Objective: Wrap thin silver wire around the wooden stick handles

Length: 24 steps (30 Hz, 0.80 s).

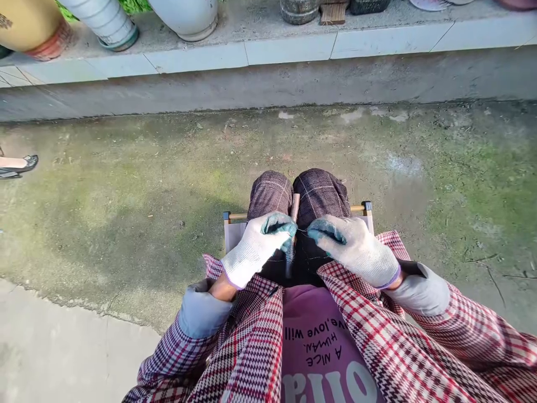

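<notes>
**Gloved hands pinch a thin strand over the knees**

We see both hands low in the view, a little toward six o'clock of the centre, meeting above the lap. The left hand (255,249) wears a white knit glove with teal-coated fingertips; its grip is closed, thumb and forefinger pressed together on a thin strand (302,230). The right hand (356,251), gloved alike, has its grip pinched on the same strand from the three o'clock side. The strand runs short and taut between the two sets of fingertips, just apart from each other. What the strand is made of we cannot tell.

Directly under the fingertips, a slim wooden stick (295,208) stands between the checked knees (293,196), pointing toward twelve o'clock. Behind the hands, the frame of a folding stool (364,208) shows at both sides of the legs.

The mossy concrete floor (126,196) spreads around. At twelve o'clock a tiled ledge (289,47) carries several pots (104,22). At nine o'clock, another person's shoe (19,166) rests on the floor.
</notes>
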Motion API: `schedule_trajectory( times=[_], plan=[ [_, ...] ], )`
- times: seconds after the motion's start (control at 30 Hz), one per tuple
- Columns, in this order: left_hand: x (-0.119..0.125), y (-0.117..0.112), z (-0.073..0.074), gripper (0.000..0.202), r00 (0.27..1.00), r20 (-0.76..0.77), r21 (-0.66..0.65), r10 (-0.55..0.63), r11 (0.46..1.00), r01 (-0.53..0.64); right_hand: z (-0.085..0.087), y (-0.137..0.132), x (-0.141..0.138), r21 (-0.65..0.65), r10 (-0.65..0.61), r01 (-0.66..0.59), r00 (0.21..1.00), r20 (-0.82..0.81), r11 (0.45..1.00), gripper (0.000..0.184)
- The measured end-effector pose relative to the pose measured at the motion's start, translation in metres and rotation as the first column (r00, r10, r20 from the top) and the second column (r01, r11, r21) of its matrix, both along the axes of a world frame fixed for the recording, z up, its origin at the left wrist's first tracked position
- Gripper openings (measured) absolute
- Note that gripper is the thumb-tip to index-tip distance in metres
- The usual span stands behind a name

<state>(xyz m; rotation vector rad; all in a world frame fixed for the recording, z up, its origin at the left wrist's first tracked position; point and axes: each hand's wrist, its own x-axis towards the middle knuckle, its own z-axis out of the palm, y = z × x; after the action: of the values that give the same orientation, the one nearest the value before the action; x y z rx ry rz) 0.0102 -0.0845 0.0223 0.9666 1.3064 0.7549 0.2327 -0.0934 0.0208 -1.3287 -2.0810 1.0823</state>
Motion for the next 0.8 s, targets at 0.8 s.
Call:
schedule_trajectory(
  times=[0.8],
  plan=[
    [0.043, -0.034, -0.078, 0.084, 0.801, -0.579, -0.095, -0.149, 0.989, 0.116, 0.014, 0.012, 0.069, -0.089, -0.574, 0.568, 0.797, -0.186, 0.818, 0.015]
  ],
)
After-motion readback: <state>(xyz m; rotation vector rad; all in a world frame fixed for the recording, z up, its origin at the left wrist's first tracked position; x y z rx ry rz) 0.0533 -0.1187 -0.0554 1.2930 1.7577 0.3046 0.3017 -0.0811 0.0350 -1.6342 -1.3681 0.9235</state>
